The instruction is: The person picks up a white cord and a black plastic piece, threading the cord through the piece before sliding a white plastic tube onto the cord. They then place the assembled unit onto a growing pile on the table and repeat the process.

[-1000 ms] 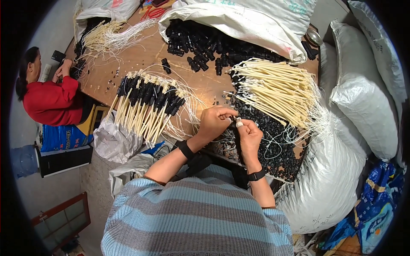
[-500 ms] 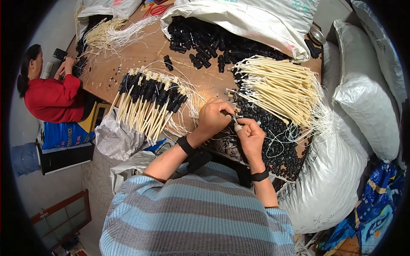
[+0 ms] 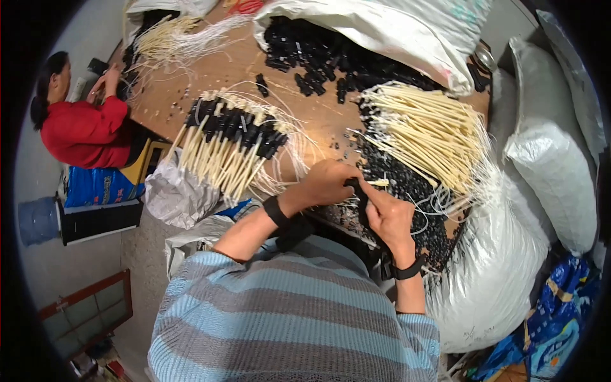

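Right hand (image 3: 391,219) has drawn back, forefinger straightened; fingers of left hand (image 3: 328,181) hold a black piece (image 3: 352,183).

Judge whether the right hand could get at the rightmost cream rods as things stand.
Probably yes: those cream rods lie just beyond the right hand, with mostly low black bits between, though the hand seems busy at a black part.

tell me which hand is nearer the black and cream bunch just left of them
Left. The left hand is to the right of the bunch; the right hand is farther right and lower in the picture.
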`<state>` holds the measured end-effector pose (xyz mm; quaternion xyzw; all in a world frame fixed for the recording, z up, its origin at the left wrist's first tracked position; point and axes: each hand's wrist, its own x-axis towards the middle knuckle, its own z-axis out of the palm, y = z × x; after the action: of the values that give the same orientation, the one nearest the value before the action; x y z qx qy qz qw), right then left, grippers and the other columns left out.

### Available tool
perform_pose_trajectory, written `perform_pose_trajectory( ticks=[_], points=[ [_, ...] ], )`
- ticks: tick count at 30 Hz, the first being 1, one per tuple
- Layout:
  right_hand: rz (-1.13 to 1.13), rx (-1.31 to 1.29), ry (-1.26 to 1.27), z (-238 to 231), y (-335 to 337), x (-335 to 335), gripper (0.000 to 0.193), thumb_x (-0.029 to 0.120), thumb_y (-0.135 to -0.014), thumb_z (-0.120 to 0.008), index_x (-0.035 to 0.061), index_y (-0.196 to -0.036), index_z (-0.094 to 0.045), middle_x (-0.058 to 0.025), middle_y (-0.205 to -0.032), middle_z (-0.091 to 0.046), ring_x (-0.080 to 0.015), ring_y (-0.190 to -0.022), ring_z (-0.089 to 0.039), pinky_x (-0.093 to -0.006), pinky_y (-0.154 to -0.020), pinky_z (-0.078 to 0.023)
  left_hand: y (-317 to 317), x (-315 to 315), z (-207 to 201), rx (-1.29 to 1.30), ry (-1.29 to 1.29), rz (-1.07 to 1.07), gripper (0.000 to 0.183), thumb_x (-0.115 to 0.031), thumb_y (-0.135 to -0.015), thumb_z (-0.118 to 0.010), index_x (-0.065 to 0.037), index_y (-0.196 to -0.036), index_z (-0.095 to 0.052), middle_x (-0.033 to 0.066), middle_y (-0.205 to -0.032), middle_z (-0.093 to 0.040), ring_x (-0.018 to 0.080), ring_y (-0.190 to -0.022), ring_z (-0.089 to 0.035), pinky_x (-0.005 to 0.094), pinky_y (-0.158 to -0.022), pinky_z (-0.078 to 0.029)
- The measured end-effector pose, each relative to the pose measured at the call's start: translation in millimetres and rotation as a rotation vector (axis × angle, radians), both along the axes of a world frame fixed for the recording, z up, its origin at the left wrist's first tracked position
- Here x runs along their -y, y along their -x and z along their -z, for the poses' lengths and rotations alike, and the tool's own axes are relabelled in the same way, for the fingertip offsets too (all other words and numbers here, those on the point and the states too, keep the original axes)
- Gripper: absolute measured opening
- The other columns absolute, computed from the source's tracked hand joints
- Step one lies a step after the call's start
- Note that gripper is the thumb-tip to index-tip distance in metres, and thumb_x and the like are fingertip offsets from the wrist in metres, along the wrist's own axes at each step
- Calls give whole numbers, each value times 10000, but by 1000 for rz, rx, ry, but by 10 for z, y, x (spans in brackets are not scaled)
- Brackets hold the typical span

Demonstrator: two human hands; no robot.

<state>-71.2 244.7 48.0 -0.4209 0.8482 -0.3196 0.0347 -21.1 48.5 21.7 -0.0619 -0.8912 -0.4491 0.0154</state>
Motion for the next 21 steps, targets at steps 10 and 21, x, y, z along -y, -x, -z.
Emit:
perform_pose_trajectory(
  ticks=[10, 21],
  points=[
    [166, 772, 236, 44, -94, 515, 220, 73, -777, -749, 25, -955, -630, 51, -571, -441, -38, -528, -364, -223, -482, -300, -388, 69, -200, -233, 343, -222, 195, -87, -705, -653, -89, -898, -622, 76, -698, -618, 297, -624, -635, 414, -574, -484],
    [-143, -48, 111, -72, -42, 580, 341, 104, -786, -718, 31, -1111, -646, -150, -1039, -673, -302, -933, -657, -336, -792, -505, -578, 1104, -402, -345, 716, -898, 557, -165, -631, -712, -83, -1168, -591, 114, -1331, -471, 307, -1254, -396, 526, -1066, -190]
  ],
)
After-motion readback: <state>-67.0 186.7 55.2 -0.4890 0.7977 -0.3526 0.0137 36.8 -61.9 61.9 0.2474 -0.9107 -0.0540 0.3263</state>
